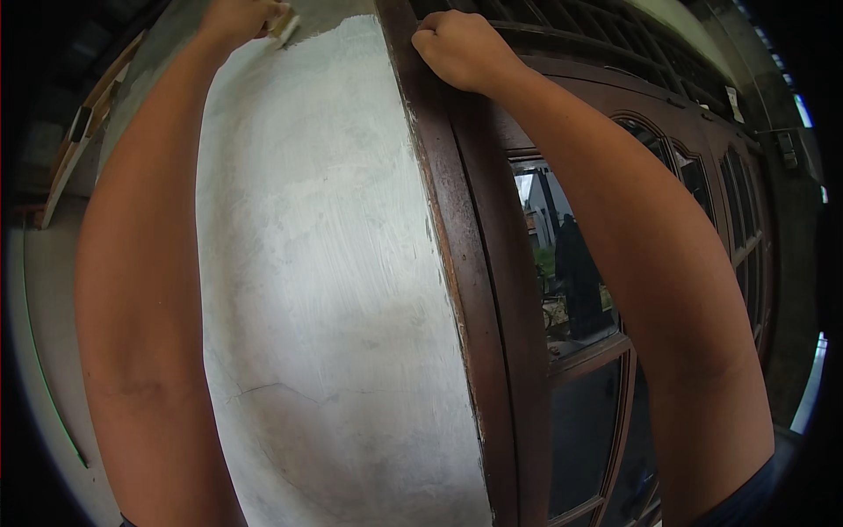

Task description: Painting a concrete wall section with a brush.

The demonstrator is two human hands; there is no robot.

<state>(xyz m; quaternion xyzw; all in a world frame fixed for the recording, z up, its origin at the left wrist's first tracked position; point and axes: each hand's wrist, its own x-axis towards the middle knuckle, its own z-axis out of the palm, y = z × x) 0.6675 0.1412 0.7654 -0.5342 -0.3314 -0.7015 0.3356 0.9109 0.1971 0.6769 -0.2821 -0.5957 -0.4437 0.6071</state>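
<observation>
At the top left, my left hand (238, 21) grips a paintbrush (284, 25), and its pale bristles meet the wall near the upper paint edge. Streaky white paint coats the wall (316, 217) before me, with a ragged upper border and bare grey plaster (329, 12) above. My right hand (461, 49) is curled into a fist at the top of the dark brown wooden door frame (454, 197). Nothing shows in that fist, though its palm side is partly hidden. White smears mark the frame's edge beside the paint.
Right of the frame stands a brown wooden door with glass panes (573, 277), which reflect a yard. Dark slats (560, 26) run above it. Wooden boards (92, 125) lean or hang at the far left, above a thin green line (43, 369). A fine crack (276, 384) crosses the lower wall.
</observation>
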